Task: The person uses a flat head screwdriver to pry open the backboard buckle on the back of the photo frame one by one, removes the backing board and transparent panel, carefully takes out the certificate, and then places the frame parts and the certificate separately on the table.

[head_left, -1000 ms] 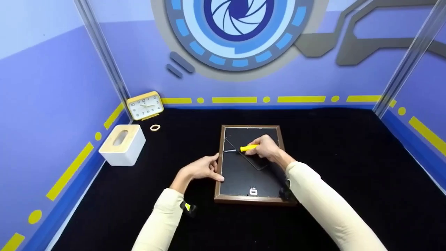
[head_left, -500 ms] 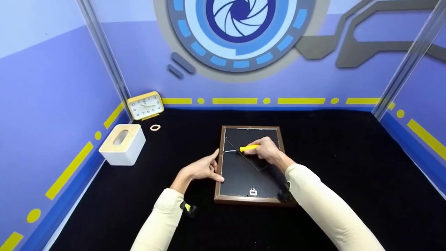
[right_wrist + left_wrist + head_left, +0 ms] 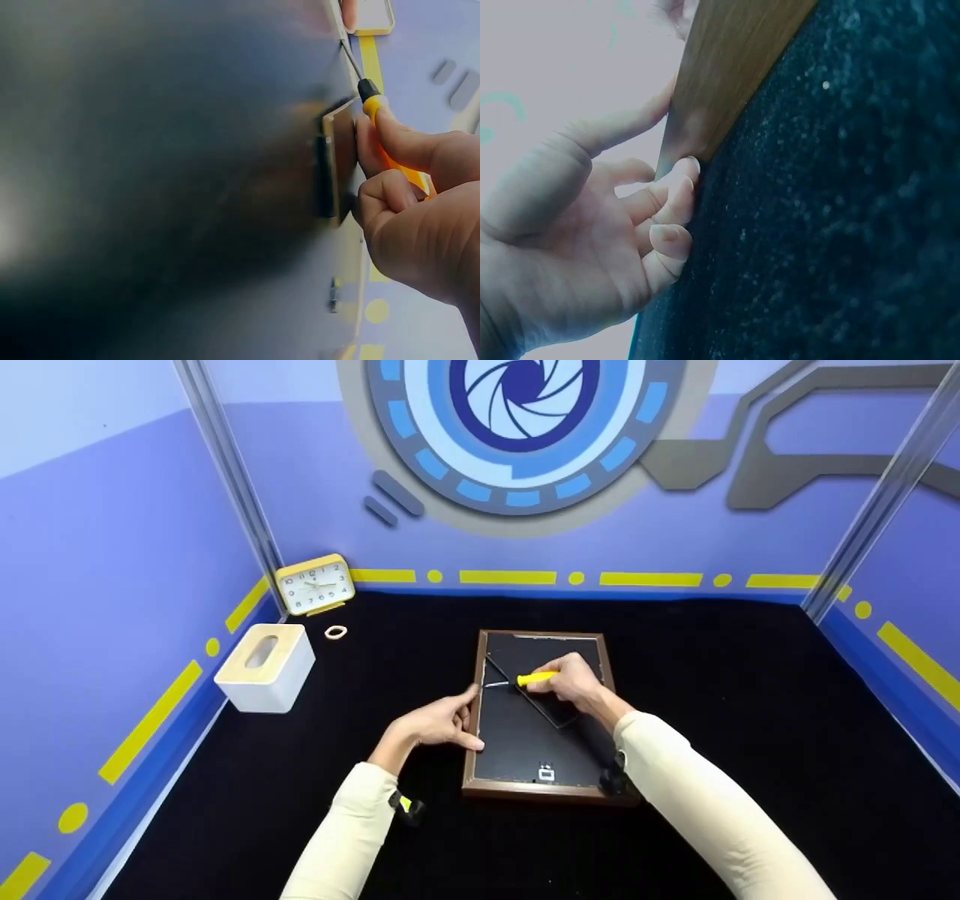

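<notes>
- While the picture frame (image 3: 541, 712) lies face down near the middle of the black bench (image 3: 750, 720), both hands work at its back.
- Its brown wooden rim surrounds a dark backing board, and a small metal hanger (image 3: 546, 772) sits close to the near edge.
- On the frame's left side, the left hand (image 3: 435, 724) rests against the rim; its fingers (image 3: 671, 199) are curled against the wooden edge and the thumb lies along the top of it, so the hand grips that side.
- Over the far half of the backing, the right hand (image 3: 577, 681) has its fingers (image 3: 390, 199) clenched round the yellow handle of a screwdriver (image 3: 525, 680).
- Pointing left, the screwdriver's thin metal shaft reaches toward the frame's left rim, just beside the left thumb; whether the tip touches the rim I cannot tell.
- A dark fold-out stand (image 3: 529, 697) slants across the backing under the right hand.
- Far to the left, a yellow clock (image 3: 315, 585) leans in the corner.
- A small ring (image 3: 335, 632) lies just near of the clock.
- A white tissue box (image 3: 264, 667) with a wooden top stands by the left wall, well apart from the frame.
</notes>
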### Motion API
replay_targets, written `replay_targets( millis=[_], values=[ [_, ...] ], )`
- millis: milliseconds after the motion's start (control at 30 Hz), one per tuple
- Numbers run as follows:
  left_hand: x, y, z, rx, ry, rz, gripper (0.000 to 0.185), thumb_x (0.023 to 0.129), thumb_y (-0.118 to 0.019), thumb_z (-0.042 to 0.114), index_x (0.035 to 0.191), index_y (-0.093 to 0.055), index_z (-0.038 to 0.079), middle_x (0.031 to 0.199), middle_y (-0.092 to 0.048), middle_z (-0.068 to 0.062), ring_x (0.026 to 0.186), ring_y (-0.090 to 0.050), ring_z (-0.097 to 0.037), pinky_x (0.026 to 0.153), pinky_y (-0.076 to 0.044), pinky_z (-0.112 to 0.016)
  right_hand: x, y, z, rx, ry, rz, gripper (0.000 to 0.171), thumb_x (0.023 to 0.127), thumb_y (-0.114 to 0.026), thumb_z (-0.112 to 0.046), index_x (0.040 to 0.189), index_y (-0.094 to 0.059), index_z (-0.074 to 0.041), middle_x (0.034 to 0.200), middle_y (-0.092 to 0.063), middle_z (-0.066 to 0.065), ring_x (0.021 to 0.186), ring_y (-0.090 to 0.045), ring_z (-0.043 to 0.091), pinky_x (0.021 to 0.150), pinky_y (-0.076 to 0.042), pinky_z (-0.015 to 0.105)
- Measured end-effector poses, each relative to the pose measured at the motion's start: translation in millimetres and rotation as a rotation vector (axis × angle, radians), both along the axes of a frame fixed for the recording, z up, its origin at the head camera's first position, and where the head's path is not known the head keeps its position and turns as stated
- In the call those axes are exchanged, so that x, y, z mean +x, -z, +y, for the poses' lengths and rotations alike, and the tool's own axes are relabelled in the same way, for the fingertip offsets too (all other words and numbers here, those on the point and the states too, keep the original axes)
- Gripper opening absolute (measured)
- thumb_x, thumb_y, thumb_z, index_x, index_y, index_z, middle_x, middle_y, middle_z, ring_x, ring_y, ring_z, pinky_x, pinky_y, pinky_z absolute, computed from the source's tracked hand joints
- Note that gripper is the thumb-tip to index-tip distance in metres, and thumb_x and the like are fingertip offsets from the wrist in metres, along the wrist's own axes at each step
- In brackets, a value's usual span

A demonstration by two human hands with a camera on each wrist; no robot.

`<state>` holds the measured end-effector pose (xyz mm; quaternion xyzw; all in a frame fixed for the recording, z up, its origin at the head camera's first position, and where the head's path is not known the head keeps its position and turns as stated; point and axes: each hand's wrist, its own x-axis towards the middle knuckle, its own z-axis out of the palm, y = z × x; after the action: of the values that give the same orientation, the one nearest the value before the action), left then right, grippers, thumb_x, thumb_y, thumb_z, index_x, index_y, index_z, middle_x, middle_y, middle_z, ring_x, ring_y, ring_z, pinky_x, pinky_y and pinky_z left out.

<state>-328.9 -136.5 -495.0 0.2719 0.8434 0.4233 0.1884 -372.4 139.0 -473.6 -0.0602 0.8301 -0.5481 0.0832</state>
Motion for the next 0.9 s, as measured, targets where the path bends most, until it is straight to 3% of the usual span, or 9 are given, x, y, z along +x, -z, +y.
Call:
replay_targets(
  millis=[133, 267, 600, 900],
  values=[
    [2.4, -1.8, 1.3, -0.033, -0.018, 0.002, 0.113, 0.081, -0.086, 0.018, 0.155, -0.005, -0.01, 0.095, -0.054, -0.005, 0.07, -0.05, -0.01, 0.068, -0.044, -0.024, 1.3, -12.3, -4.4, 0.071, -0.011, 0.038, 0.024, 0.076, -0.084, 0.0, 0.098, -0.076, 0.007, 0.069, -0.064, 0.002, 0.045, -0.041, 0.006, 0.041, -0.032, 0.017],
    [4.8, -1.3, 1.8, -0.072, -0.019, 0.038, 0.108, 0.081, -0.085, 0.021, 0.154, -0.012, -0.012, 0.092, -0.056, -0.004, 0.069, -0.05, -0.009, 0.067, -0.043, -0.024, 1.5, -23.3, -10.6, 0.153, -0.024, 0.08, 0.024, 0.075, -0.084, 0.0, 0.097, -0.077, 0.006, 0.074, -0.068, 0.005, 0.048, -0.045, 0.008, 0.045, -0.036, 0.018],
    [3.4, -1.3, 3.0, -0.069, -0.017, 0.042, 0.108, 0.081, -0.086, 0.021, 0.154, -0.013, -0.013, 0.089, -0.056, -0.005, 0.07, -0.05, -0.008, 0.066, -0.043, -0.022, 0.2, -53.0, -34.7, 0.322, -0.039, 0.191, 0.028, 0.07, -0.085, 0.003, 0.096, -0.077, 0.006, 0.092, -0.071, 0.017, 0.077, -0.061, 0.021, 0.069, -0.053, 0.027],
    [2.1, -0.8, 2.7, -0.055, -0.036, 0.034, 0.109, 0.079, -0.087, 0.019, 0.153, -0.014, -0.013, 0.085, -0.055, -0.002, 0.073, -0.051, -0.01, 0.069, -0.044, -0.024, -1.0, -69.4, -53.6, 0.482, -0.081, 0.244, 0.022, 0.069, -0.082, 0.002, 0.09, -0.077, 0.005, 0.09, -0.073, 0.016, 0.079, -0.062, 0.025, 0.069, -0.054, 0.031]
  ],
)
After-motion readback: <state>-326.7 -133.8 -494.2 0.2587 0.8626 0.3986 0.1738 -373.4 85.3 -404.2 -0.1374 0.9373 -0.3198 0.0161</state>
